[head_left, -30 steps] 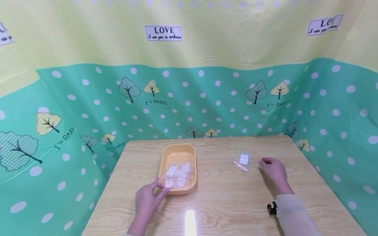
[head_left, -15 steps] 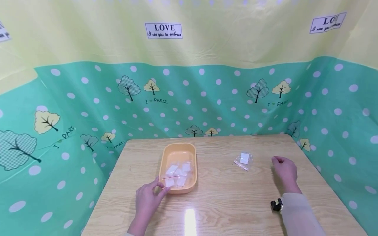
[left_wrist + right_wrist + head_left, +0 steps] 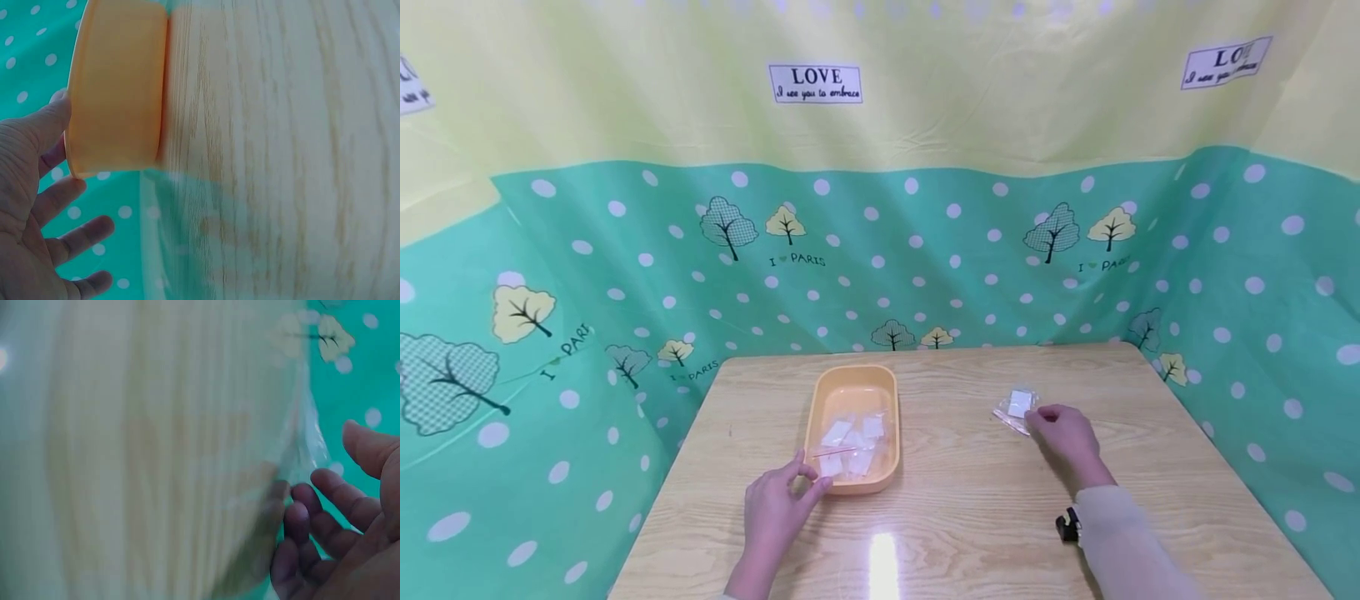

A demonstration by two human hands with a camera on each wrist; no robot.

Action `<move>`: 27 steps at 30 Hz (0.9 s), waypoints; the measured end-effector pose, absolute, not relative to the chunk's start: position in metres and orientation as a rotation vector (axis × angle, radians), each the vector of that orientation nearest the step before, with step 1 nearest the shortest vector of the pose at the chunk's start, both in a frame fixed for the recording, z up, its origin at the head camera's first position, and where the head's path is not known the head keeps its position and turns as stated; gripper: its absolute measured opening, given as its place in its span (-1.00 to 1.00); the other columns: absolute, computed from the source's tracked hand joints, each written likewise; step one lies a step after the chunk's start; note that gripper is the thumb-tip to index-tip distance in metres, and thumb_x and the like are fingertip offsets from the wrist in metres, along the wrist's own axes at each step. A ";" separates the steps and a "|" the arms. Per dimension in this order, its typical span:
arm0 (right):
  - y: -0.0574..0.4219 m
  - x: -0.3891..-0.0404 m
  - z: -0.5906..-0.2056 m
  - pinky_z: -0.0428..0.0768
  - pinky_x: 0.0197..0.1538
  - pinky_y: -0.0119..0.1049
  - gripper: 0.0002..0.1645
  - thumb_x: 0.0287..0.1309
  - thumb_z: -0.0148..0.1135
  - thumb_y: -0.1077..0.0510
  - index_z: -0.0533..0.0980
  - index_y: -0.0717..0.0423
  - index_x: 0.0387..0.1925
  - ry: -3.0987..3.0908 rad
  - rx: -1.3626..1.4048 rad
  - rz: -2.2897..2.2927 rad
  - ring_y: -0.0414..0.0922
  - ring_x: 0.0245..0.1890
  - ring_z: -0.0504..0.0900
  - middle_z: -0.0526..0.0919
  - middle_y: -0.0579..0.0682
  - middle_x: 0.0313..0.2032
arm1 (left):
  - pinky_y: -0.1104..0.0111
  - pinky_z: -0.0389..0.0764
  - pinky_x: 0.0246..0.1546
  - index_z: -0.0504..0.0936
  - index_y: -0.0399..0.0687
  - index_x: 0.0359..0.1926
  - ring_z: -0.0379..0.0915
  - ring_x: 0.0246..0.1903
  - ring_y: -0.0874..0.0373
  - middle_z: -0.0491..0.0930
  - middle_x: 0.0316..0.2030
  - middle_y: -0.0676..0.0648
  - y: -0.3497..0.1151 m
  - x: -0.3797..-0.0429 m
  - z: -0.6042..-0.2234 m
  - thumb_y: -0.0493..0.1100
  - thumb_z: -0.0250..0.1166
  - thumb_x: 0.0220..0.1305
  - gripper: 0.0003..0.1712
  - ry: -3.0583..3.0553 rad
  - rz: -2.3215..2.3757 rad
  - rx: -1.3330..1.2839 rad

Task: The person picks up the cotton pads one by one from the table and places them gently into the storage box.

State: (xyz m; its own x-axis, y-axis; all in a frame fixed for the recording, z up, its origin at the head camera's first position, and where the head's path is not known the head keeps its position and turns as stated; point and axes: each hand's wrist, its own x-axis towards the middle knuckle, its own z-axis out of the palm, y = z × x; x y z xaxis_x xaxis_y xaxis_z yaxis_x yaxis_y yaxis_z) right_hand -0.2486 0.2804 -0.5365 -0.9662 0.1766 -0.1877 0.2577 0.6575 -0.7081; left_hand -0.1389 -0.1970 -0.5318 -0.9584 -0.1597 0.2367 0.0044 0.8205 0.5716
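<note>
In the head view an orange plastic tray (image 3: 891, 433) stands left of centre on the table, with several small clear zip bags (image 3: 853, 437) holding white squares inside it. My left hand (image 3: 775, 508) grips the near left corner of the tray's rim between thumb and index finger; in the left wrist view the other fingers (image 3: 84, 237) spread loosely below. One more zip bag (image 3: 1019, 404) with a white square and a red-lined seal lies on the table to the right. My right hand (image 3: 1067, 435) reaches the bag's right edge, thumb and bent fingers apart in the right wrist view.
The wooden table (image 3: 955, 500) has its far edge against a green dotted curtain (image 3: 880, 250), which also hangs along both sides. A black wrist device (image 3: 1067, 525) sits at the right sleeve (image 3: 1120, 533).
My right hand first moved right, away from the lone zip bag, then came back left to its edge. The left hand, the tray and the bags have stayed put.
</note>
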 end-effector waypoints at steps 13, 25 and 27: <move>0.264 -0.264 -0.544 0.57 0.14 0.28 -0.44 0.47 0.24 -0.07 0.58 0.18 0.32 2.887 0.293 -0.859 0.36 0.28 0.60 0.63 0.33 0.32 | -0.30 0.50 0.29 0.69 0.28 -0.38 0.72 0.15 -0.26 0.70 0.26 -0.07 -0.197 -0.138 -0.532 0.15 0.63 0.15 -0.73 -2.708 -0.871 0.113; 0.266 -0.265 -0.547 0.59 0.00 0.15 -0.61 0.47 0.29 -0.02 0.67 0.13 0.15 2.913 0.290 -0.838 0.24 0.08 0.70 0.74 0.27 0.16 | -0.33 0.49 0.29 0.66 0.26 -0.40 0.72 0.11 -0.26 0.70 0.28 -0.09 -0.197 -0.138 -0.531 0.14 0.62 0.17 -0.72 -2.724 -0.856 0.115; 0.266 -0.265 -0.547 0.59 -0.03 0.11 -0.63 0.47 0.30 -0.01 0.68 0.12 0.13 2.915 0.286 -0.832 0.22 0.06 0.71 0.75 0.26 0.16 | -0.33 0.49 0.28 0.66 0.27 -0.40 0.72 0.10 -0.25 0.70 0.28 -0.10 -0.197 -0.137 -0.531 0.13 0.62 0.18 -0.72 -2.726 -0.851 0.115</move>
